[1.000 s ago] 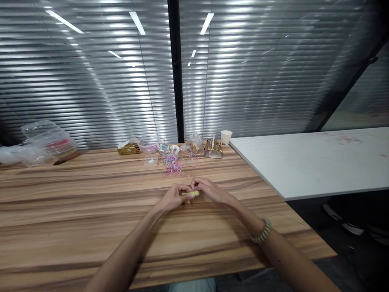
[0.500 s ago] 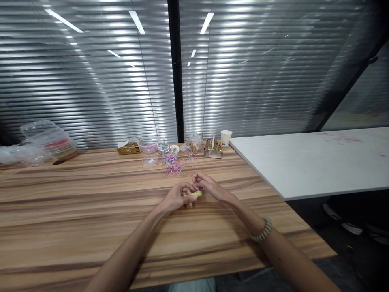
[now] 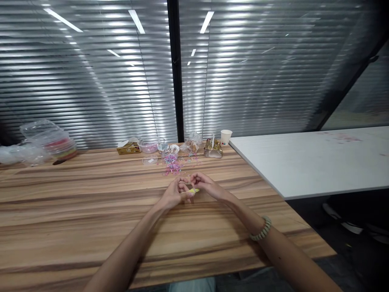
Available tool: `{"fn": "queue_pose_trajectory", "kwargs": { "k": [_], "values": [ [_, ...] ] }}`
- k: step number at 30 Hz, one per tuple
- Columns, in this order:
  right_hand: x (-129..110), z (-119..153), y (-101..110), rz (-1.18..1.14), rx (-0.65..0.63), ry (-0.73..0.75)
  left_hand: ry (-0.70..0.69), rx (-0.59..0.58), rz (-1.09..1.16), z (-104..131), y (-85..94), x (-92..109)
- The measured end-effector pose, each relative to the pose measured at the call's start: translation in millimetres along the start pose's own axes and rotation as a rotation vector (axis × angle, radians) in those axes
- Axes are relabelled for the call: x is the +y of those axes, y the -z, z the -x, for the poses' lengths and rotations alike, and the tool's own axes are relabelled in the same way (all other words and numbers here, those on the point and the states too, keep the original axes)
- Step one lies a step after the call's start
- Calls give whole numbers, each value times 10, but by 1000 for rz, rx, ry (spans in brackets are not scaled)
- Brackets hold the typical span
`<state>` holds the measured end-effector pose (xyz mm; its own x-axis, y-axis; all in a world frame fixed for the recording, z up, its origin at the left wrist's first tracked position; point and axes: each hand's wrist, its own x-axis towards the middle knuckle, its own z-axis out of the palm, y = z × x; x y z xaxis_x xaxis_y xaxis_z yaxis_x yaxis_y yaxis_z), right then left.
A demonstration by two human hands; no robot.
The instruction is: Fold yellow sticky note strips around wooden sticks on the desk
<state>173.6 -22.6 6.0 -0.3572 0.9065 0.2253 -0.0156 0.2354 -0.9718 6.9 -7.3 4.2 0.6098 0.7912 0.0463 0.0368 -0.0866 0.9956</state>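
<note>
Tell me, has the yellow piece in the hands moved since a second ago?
Yes. The yellow piece has shifted slightly away, toward the scattered bands.

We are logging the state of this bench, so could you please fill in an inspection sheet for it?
Surface: wooden table, striped grain; a white table butts against its right side.
Job's things: small yellow piece pinched between both hands; pile of small pastel loops just beyond.
Clutter: paper cup, gold wrapper, yellow box, clear tubs, plastic bags far left.
Grippers: left hand and right hand close together, fingertips on the yellow piece; bead bracelet on the right wrist.
Cables: nothing seen.
Surroundings: closed blinds behind glass, reflecting ceiling lights.
</note>
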Motion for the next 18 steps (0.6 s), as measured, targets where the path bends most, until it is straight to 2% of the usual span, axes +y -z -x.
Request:
{"fn": "queue_pose_trajectory", "kwargs": {
  "k": [5,8,11,14,18],
  "values": [
    [14,-24,9,-142,91,-96,18,-41,-35,9,-81,-41],
    [55,-25,55,-150,181,-169,10,-52,-48,2,-129,-94],
    [92,-26,102,-121,200,-216,-61,63,-113,-24,-79,-113],
    [105,-32,115,-94,142,-230,-130,176,-178,-56,24,-119],
    [87,-36,102,-71,62,-201,-143,237,-196,-83,90,-130]
  ]
}}
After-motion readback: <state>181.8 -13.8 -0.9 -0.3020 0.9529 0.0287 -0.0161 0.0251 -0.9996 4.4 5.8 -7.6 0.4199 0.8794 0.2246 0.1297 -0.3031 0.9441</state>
